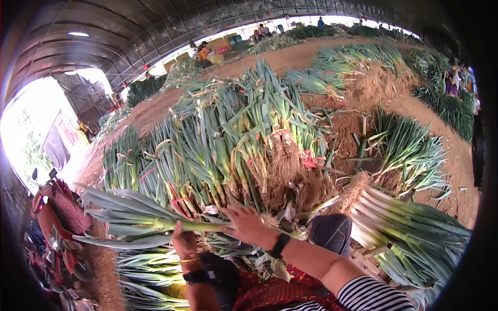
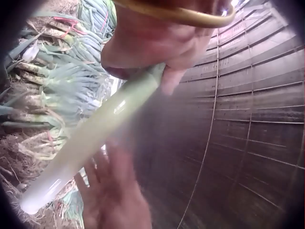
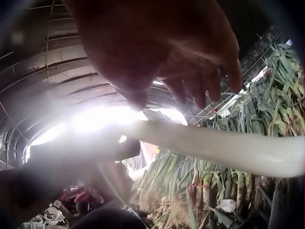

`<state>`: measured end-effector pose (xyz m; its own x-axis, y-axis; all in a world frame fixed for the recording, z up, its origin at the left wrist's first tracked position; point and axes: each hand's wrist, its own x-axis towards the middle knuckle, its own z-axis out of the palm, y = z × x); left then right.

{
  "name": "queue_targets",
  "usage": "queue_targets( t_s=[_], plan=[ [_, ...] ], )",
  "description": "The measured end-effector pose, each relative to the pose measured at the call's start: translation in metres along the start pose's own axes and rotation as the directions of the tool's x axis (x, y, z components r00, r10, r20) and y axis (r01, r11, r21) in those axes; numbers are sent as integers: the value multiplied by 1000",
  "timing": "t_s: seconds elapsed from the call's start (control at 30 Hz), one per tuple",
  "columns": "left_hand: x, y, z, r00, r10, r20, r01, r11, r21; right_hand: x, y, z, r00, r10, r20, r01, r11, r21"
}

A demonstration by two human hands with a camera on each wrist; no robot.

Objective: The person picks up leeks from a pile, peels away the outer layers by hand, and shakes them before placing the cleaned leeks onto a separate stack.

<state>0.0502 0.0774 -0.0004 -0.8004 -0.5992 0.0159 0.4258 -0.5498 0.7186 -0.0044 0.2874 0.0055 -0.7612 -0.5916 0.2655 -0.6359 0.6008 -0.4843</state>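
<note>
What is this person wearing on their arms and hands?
Both hands are bare, with no gloves. The left hand has a thin yellow bangle at the wrist and a black strap next to it. The right hand has a black wristband, and a black-and-white striped sleeve covers the upper arm.

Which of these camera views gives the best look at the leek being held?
The head view: it shows most of the leek, green leaves to pale stalk, gripped by the left hand. The left wrist view shows only blurred pale stalk; the right wrist view shows stalk crossing beneath the right hand.
</note>
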Motion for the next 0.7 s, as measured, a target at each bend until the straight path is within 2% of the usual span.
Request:
queue_targets(
  t_s=[0.03, 0.1, 0.13, 0.2, 0.27, 0.33, 0.37, 0.4, 0.47, 0.57, 0.6, 0.63, 0.67, 0.7],
  plan=[
    [-7, -9, 1, 1000, -11, 14, 10, 1000, 17, 5, -2, 14, 1000, 2, -4, -2, 1000, -1],
    [-17, -24, 4, 996, -49, 74, 44, 997, 66, 14, -8, 30, 999, -43, 7, 38, 928, 370],
    [-22, -28, 7, 995, -57, 76, 52, 997, 65, 15, -12, 34, 999, -35, 7, 30, 929, 368],
    [-36, -28, 29, 995, -62, 84, 55, 995, 86, 14, -22, 30, 999, 33, 20, -38, 857, 514],
    [-31, -39, 25, 994, -38, 106, 29, 996, 85, 16, -24, 24, 995, 85, 46, -97, 839, 535],
    [-29, -45, 20, 990, -61, 128, 27, 969, 247, 20, -25, 20, 978, 186, 93, -205, 784, 586],
    [-21, -54, 11, 976, -95, 196, 67, 987, 144, 23, -23, 23, 970, 234, 60, -220, 747, 627],
    [-22, -53, 15, 976, -96, 197, 69, 987, 143, 27, -15, 34, 970, 236, 60, -221, 748, 625],
    [-25, -52, 26, 959, -149, 241, 107, 978, 178, 32, 3, 55, 965, 196, 175, -259, 586, 768],
    [-32, -36, 48, 945, -188, 268, 105, 949, 296, 20, -11, 6, 968, 174, 179, -246, 529, 812],
    [-28, -35, 49, 934, -197, 297, 81, 929, 362, 22, -8, 11, 967, 177, 181, -249, 540, 804],
    [-7, -52, 26, 909, -157, 385, 12, 935, 354, 24, -6, 22, 974, 225, 18, -162, 644, 747],
    [-3, -51, 30, 911, -154, 383, 16, 940, 340, 25, -6, 24, 958, 246, -148, -87, 741, 666],
    [2, -50, 36, 887, -234, 399, 204, 972, 116, 28, -2, 24, 949, 219, -225, -57, 824, 564]
  ],
)
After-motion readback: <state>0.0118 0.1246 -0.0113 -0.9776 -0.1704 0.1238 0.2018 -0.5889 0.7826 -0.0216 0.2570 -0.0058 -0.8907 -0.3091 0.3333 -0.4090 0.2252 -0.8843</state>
